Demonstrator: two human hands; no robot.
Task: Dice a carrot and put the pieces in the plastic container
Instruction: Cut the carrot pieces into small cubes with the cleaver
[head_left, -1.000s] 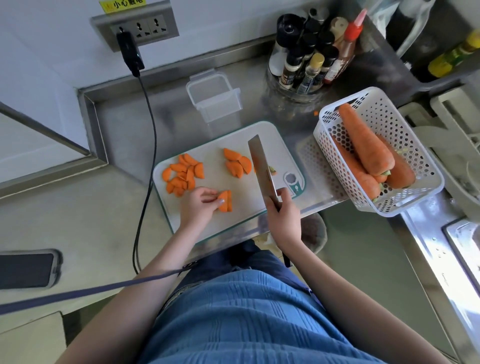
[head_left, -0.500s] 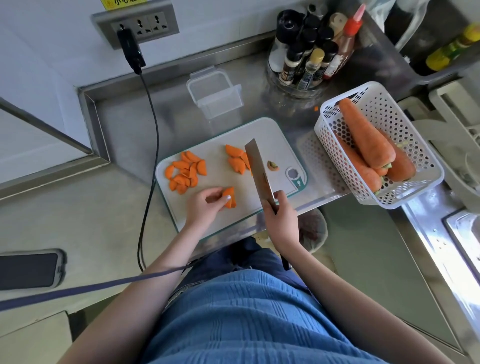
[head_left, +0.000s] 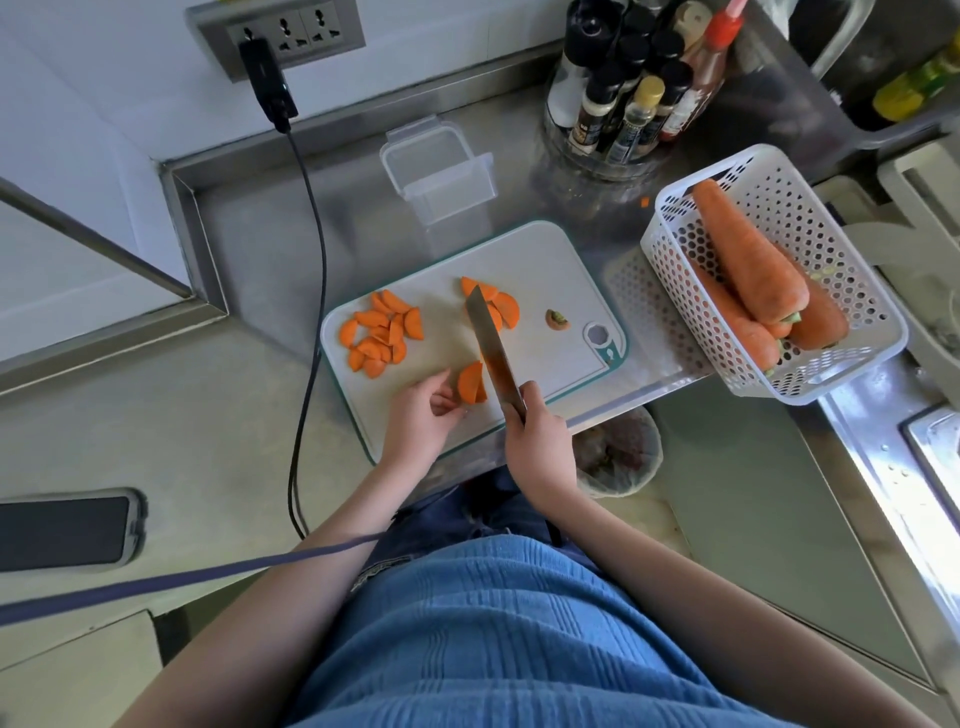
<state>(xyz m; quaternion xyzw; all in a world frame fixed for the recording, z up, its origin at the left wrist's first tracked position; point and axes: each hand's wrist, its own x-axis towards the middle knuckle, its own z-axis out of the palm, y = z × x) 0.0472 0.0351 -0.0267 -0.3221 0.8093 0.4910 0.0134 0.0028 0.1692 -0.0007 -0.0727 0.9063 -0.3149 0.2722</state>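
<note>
The carrot stack (head_left: 471, 383) lies just left of the knife (head_left: 493, 353), pinched by the left hand (head_left: 423, 415); the right hand (head_left: 537, 441) grips the handle

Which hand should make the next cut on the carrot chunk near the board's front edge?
Right. The right hand already grips the knife, blade just right of the carrot chunk. The left hand steadies that chunk with its fingertips.

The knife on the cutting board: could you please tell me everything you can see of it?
The knife has a long, flat, metallic-looking blade reflecting orange. The right hand grips its handle, which is hidden in the fist. The blade points away from the person over the white cutting board, beside the carrot piece that the left hand steadies.
</note>
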